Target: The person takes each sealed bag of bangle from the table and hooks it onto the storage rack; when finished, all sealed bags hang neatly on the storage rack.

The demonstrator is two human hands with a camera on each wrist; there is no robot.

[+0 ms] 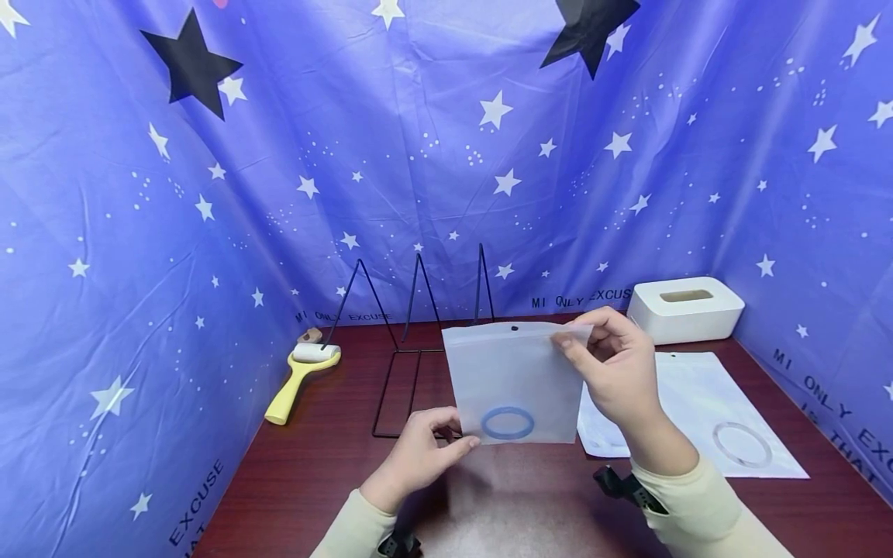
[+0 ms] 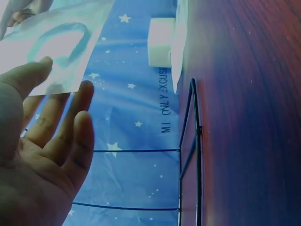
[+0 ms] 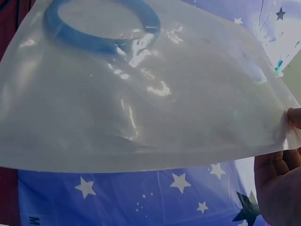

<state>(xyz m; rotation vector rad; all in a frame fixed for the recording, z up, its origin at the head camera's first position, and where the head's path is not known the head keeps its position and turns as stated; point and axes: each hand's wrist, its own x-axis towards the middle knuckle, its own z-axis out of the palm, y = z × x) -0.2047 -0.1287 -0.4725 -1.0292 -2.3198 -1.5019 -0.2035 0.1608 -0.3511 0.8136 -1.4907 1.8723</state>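
Observation:
A frosted, translucent plastic bag [image 1: 516, 372] is held upright over the table, its broad face toward me. Inside, near its bottom edge, lies a blue ring [image 1: 508, 435], which shows through the plastic. My right hand [image 1: 617, 364] pinches the bag's top right corner between thumb and fingers. At the lower left corner my left hand [image 1: 425, 457] grips the bag; the left wrist view has its thumb [image 2: 40, 73] on the near face and fingers behind. From the right wrist, the bag [image 3: 94, 103] fills most of the view, with the ring [image 3: 89, 44] toward the top.
Behind the bag stands a black wire rack [image 1: 418, 351], partly hidden. To its left lie a yellow-handled roller [image 1: 289, 394] and a small brown object [image 1: 309, 335]. A second bag [image 1: 691, 395] with a pale ring lies at right, before a white tissue box [image 1: 687, 318].

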